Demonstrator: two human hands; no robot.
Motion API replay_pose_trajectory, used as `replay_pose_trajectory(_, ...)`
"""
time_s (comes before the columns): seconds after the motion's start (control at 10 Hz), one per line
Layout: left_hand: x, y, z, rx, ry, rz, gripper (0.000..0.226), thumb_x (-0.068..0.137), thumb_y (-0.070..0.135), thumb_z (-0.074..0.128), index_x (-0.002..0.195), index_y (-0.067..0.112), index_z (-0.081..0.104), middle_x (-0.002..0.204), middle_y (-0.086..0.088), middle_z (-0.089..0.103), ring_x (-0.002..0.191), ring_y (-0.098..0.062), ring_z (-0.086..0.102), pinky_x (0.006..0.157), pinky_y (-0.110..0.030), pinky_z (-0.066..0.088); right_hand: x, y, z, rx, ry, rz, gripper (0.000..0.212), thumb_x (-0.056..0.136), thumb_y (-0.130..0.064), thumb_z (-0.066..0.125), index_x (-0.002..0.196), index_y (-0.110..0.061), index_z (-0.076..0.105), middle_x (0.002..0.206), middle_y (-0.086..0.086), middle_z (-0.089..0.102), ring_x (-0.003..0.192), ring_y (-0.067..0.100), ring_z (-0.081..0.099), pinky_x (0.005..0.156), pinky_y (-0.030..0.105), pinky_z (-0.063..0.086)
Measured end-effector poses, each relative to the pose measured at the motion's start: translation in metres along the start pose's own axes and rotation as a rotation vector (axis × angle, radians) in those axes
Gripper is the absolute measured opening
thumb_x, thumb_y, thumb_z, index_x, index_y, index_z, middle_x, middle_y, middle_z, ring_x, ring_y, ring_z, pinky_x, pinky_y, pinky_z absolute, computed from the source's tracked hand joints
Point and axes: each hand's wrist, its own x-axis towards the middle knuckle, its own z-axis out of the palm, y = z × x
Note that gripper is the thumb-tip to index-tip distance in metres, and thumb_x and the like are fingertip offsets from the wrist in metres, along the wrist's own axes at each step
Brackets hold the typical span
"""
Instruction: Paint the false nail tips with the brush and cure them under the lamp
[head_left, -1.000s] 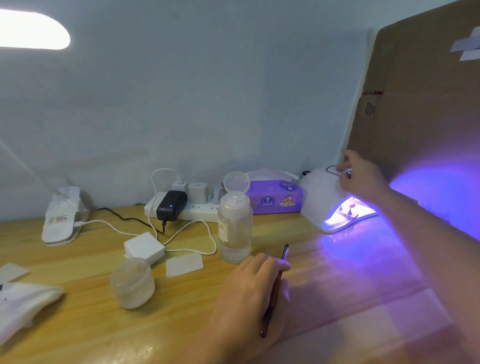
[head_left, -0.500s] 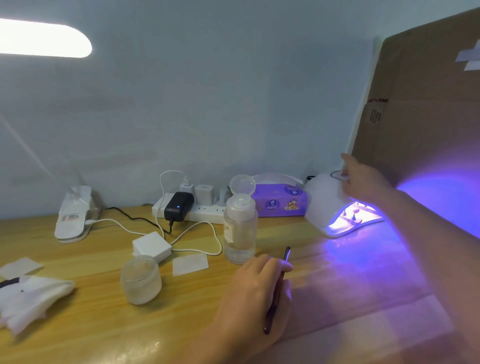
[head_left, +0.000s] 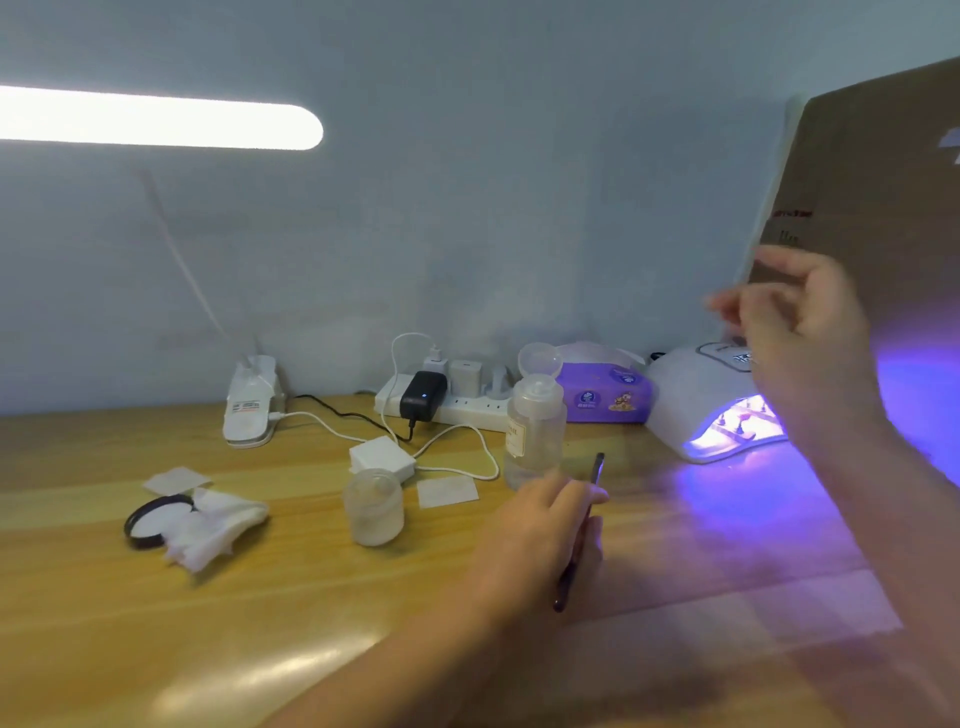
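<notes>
The white curing lamp stands at the back right of the wooden desk, lit violet. Inside its mouth several nail tips stand on a holder. My right hand hovers in the air above the lamp, fingers loosely spread, holding nothing; it is motion-blurred. My left hand rests on the desk near the middle and grips a thin dark brush, whose tip points away toward the clear bottle.
A clear bottle and a frosted jar stand mid-desk. A power strip with cables, a purple tissue pack, white pads, a crumpled wipe, a black-rimmed lid, a desk lamp base. Cardboard sheet leans at right.
My right hand has lifted off the top of the curing lamp and risen above it. The view has shifted to the left, showing more of the desk. My left hand still holds the brush.
</notes>
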Motion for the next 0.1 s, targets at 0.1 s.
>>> replay_pose_trajectory(0.1, -0.0192, -0.0045, -0.0315, -0.078, 0.087, -0.039, 0.021, 0.093, 0.018, 0.05, 0.109, 0.015, 0.063, 0.095, 0.007, 0.057, 0.071, -0.004, 0.05, 0.062, -0.021, 0.041, 0.0046, -0.0503, -0.0249, 0.099, -0.056, -0.144, 0.023, 0.09, -0.012, 0.055, 0.111, -0.022, 0.056, 0.084, -0.013, 0.073, 0.08, 0.0, 0.067, 0.073, 0.012, 0.051)
